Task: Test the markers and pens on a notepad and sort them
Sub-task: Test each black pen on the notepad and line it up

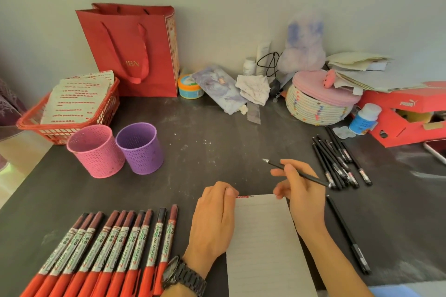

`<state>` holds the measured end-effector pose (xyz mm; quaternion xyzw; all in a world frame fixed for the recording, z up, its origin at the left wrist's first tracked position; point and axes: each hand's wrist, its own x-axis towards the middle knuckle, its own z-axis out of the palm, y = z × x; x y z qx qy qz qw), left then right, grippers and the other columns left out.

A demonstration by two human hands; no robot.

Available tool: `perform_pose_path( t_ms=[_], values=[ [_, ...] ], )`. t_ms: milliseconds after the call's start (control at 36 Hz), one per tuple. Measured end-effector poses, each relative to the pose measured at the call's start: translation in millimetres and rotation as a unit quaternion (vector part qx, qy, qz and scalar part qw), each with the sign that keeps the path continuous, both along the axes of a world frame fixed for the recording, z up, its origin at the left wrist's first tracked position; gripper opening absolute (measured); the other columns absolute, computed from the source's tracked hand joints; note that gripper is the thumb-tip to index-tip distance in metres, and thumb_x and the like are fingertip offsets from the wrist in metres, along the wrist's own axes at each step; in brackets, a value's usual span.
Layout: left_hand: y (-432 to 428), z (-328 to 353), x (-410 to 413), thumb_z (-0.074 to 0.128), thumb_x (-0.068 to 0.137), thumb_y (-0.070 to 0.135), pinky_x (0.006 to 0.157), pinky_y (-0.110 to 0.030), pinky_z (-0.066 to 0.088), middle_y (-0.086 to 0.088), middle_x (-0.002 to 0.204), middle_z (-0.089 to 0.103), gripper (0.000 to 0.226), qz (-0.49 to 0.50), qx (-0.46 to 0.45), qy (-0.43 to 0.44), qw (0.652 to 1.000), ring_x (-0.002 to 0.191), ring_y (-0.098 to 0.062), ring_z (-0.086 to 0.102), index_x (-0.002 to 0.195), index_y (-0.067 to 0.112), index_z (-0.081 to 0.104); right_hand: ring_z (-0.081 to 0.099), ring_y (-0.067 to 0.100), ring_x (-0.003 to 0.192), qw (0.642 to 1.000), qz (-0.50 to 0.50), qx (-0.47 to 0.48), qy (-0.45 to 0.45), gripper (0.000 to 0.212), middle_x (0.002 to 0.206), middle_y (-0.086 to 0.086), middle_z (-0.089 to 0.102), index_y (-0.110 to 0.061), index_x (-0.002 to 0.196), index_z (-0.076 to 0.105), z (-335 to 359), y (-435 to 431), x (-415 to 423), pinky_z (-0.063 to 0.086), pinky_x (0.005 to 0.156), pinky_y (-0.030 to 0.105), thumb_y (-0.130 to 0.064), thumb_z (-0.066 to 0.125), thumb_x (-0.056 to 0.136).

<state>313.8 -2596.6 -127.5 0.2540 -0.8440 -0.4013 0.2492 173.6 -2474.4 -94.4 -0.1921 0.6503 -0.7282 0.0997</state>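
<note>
Nearest, at the lower left, ten red markers [108, 248] lie side by side in a row on the dark counter [205, 142], dark caps pointing away; their lower ends are cut off by the frame edge. Just right of them, one notepad [263, 243] lies with its lined page blank and its bottom edge out of view. The left hand [214, 219], a wristwatch [183, 275] on its wrist, rests over the pad's left edge and top corner, fingers loosely together and grasping nothing. The right hand [301, 190] is above the pad's top right corner, fingers pinching one uncapped black pen [296, 173], tip up and to the left, clear of the paper. One lone black pen [347, 234] lies right of the pad. Farther right, a heap of black pens [337, 161] overlaps too much to count. At the left stand two perforated cups, a pink cup [96, 149] and a purple cup [140, 147], touching; what is inside them is hidden. Behind are a red basket [70, 128] of papers, a red bag [135, 48], a woven basket [318, 108] with a pink lid and a red shoebox [405, 128], cut off at right.
</note>
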Motion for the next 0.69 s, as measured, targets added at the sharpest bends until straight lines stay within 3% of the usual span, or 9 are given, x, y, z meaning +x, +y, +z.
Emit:
perform_pose_path(
  t_ms=[167, 250, 306, 417, 694],
  values=[
    [-0.9, 5.0, 1.6, 0.038, 0.091, 0.062, 0.077, -0.011, 0.043, 0.031, 0.104, 0.059, 0.029, 0.022, 0.017, 0.021, 0.999, 0.103, 0.002, 0.054, 0.110, 0.051, 0.057, 0.058, 0.019, 0.048, 0.995, 0.027, -0.046, -0.088, 0.006, 0.081, 0.016, 0.074, -0.017, 0.088, 0.073, -1.0, 22.9, 9.9, 0.048, 0.047, 0.026, -0.022, 0.071, 0.089],
    [-1.8, 7.8, 4.5, 0.058, 0.090, 0.048, 0.076, -0.011, 0.046, 0.025, 0.101, 0.063, 0.021, 0.009, 0.035, 0.027, 0.999, 0.095, -0.001, 0.058, 0.111, 0.051, 0.060, 0.056, 0.019, 0.049, 0.992, 0.023, -0.058, -0.108, 0.014, 0.072, 0.018, 0.069, -0.014, 0.083, 0.075, -9.3, 33.3, 13.9, 0.046, 0.047, 0.027, -0.027, 0.074, 0.079],
    [-2.0, 8.3, 5.9, 0.066, 0.090, 0.039, 0.075, -0.012, 0.046, 0.025, 0.099, 0.064, 0.025, 0.000, 0.042, 0.021, 0.999, 0.091, -0.003, 0.059, 0.112, 0.050, 0.062, 0.055, 0.021, 0.049, 0.990, 0.024, -0.075, -0.116, 0.008, 0.070, 0.018, 0.068, -0.015, 0.082, 0.075, -14.5, 37.7, 14.2, 0.045, 0.047, 0.028, -0.021, 0.071, 0.084],
    [-0.7, 9.8, 6.8, 0.069, 0.090, 0.032, 0.068, -0.011, 0.042, 0.027, 0.096, 0.062, 0.030, -0.004, 0.058, 0.016, 0.998, 0.083, -0.007, 0.058, 0.115, 0.049, 0.065, 0.057, 0.023, 0.050, 0.989, 0.049, -0.079, -0.113, 0.029, 0.072, 0.020, 0.069, -0.014, 0.085, 0.076, -20.6, 40.1, 12.3, 0.046, 0.046, 0.028, -0.001, 0.053, 0.098],
    [-0.6, 8.5, 9.8, 0.069, 0.091, 0.030, 0.071, -0.008, 0.045, 0.029, 0.104, 0.064, 0.027, -0.016, 0.047, -0.002, 0.999, 0.086, -0.004, 0.062, 0.110, 0.049, 0.067, 0.059, 0.025, 0.051, 0.995, 0.066, -0.047, -0.053, 0.036, 0.072, 0.024, 0.070, -0.020, 0.079, 0.069, -24.3, 40.7, 15.2, 0.049, 0.047, 0.028, 0.008, 0.053, 0.096]
  ],
)
